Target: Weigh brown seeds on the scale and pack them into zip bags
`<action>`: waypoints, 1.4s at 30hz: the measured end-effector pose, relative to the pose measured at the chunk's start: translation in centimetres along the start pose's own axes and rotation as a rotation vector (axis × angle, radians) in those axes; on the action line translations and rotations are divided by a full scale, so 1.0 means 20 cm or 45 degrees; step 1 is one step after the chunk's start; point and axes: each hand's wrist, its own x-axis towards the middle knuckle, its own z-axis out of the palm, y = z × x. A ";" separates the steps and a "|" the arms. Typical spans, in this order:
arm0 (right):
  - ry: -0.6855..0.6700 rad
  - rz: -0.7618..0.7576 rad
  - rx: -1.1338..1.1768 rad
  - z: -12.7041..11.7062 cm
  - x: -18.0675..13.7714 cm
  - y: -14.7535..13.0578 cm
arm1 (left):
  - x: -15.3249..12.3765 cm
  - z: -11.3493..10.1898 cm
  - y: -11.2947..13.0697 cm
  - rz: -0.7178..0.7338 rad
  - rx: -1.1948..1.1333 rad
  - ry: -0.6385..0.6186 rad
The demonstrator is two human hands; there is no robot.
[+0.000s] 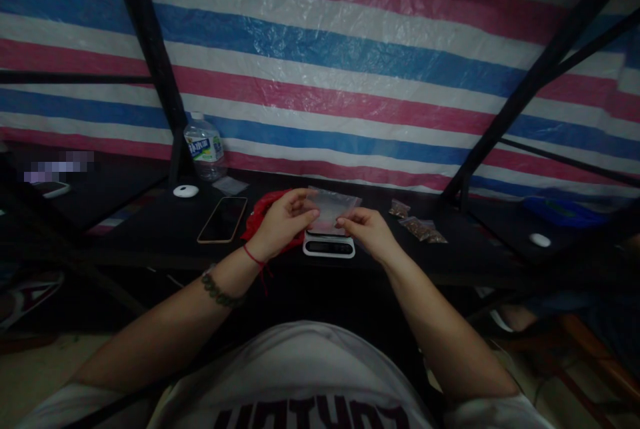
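A small clear plastic bag [334, 206] is between my two hands, above a white digital scale [329, 248] with a dark display. My left hand [287, 217] is at the bag's left edge, thumb and fingers curled round it, though the exact contact is hard to see. At the lower right of the bag, my right hand [369, 229] pinches its edge between thumb and fingers. Behind my left wrist lies a crumpled red plastic bag [263, 206], partly covered by the hand. Dim light hides whether the clear bag contains anything.
Filled small bags of brown bits [424, 229] lie to the right. On the left are a phone [223, 220], a white case [185, 191], flat clear bags [231, 185] and a plastic bottle [204, 149]. Black metal posts [155, 62] frame the dark table; a striped sheet [320, 82] hangs behind.
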 end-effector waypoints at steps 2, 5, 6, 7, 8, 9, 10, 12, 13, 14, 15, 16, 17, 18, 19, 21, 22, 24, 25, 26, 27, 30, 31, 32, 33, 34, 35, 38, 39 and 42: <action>-0.084 0.022 0.009 -0.05 0.00 0.00 | 0.01 -0.02 0.01 0.026 0.051 -0.013; -0.117 0.039 0.028 -0.11 0.00 -0.01 | 0.02 -0.04 0.00 0.030 0.150 -0.011; -0.068 0.034 0.057 -0.12 0.00 -0.02 | 0.03 -0.04 -0.01 0.020 0.161 -0.027; 0.006 0.024 0.106 -0.14 0.00 -0.02 | 0.03 -0.04 -0.02 0.008 0.164 -0.054; 0.085 0.014 0.174 -0.15 0.00 -0.03 | 0.03 -0.03 -0.03 0.000 0.167 -0.084; 0.160 0.004 0.261 -0.16 0.00 -0.05 | 0.03 -0.03 -0.04 -0.001 0.178 -0.107; 0.226 -0.006 0.358 -0.18 0.00 -0.06 | 0.03 -0.02 -0.04 0.001 0.200 -0.120; 0.333 -0.024 0.535 -0.22 -0.01 -0.09 | 0.03 -0.03 -0.05 0.008 0.255 -0.121; 0.374 -0.035 0.592 -0.26 0.00 -0.09 | 0.04 -0.03 -0.05 0.005 0.273 -0.111; 0.413 -0.049 0.625 -0.29 0.00 -0.09 | 0.04 -0.04 -0.04 -0.003 0.285 -0.098; 0.458 -0.065 0.639 -0.34 0.01 -0.08 | 0.04 -0.06 -0.04 -0.012 0.292 -0.081; 0.504 -0.075 0.641 -0.38 0.01 -0.06 | 0.05 -0.07 -0.03 -0.019 0.297 -0.058; 0.544 -0.077 0.636 -0.43 0.02 -0.03 | 0.05 -0.08 -0.02 -0.021 0.303 -0.030; 0.584 -0.071 0.627 -0.47 0.04 0.01 | 0.06 -0.10 -0.02 -0.021 0.311 -0.004; 0.607 -0.048 0.607 -0.51 0.05 0.06 | 0.07 -0.11 -0.02 -0.020 0.319 0.017; 0.635 0.022 0.514 -0.56 0.08 0.17 | 0.07 -0.12 -0.02 -0.021 0.331 0.036; 0.632 0.090 0.435 -0.57 0.09 0.23 | 0.07 -0.12 -0.02 -0.024 0.338 0.034; 0.591 0.281 0.198 -0.59 0.10 0.34 | 0.08 -0.12 -0.02 -0.027 0.352 0.029; 0.546 0.387 0.046 -0.59 0.10 0.39 | 0.08 -0.12 -0.02 -0.027 0.362 0.025; 0.494 0.489 -0.115 -0.59 0.11 0.44 | 0.08 -0.12 -0.02 -0.026 0.374 0.021; 0.437 0.580 -0.267 -0.60 0.11 0.48 | 0.08 -0.12 -0.02 -0.024 0.385 0.017; 0.276 0.748 -0.575 -0.62 0.11 0.57 | 0.08 -0.12 -0.02 -0.029 0.414 -0.002; 0.215 0.761 -0.630 -0.64 0.11 0.58 | 0.08 -0.12 -0.02 -0.035 0.422 -0.006; 0.152 0.758 -0.681 -0.65 0.11 0.59 | 0.08 -0.12 -0.01 -0.042 0.431 -0.010; 0.091 0.748 -0.742 -0.66 0.11 0.60 | 0.08 -0.12 -0.01 -0.044 0.439 -0.011; 0.037 0.738 -0.813 -0.67 0.11 0.59 | 0.08 -0.12 -0.01 -0.043 0.446 -0.014; -0.002 0.726 -0.888 -0.68 0.11 0.59 | 0.08 -0.12 -0.01 -0.039 0.450 -0.017; -0.012 0.605 -0.997 -0.68 0.11 0.57 | 0.08 -0.12 -0.01 -0.032 0.446 -0.027; -0.003 0.544 -0.976 -0.68 0.10 0.57 | 0.08 -0.12 -0.01 -0.033 0.445 -0.029; -0.029 0.420 -0.889 -0.67 0.10 0.58 | 0.08 -0.12 -0.02 -0.031 0.449 -0.036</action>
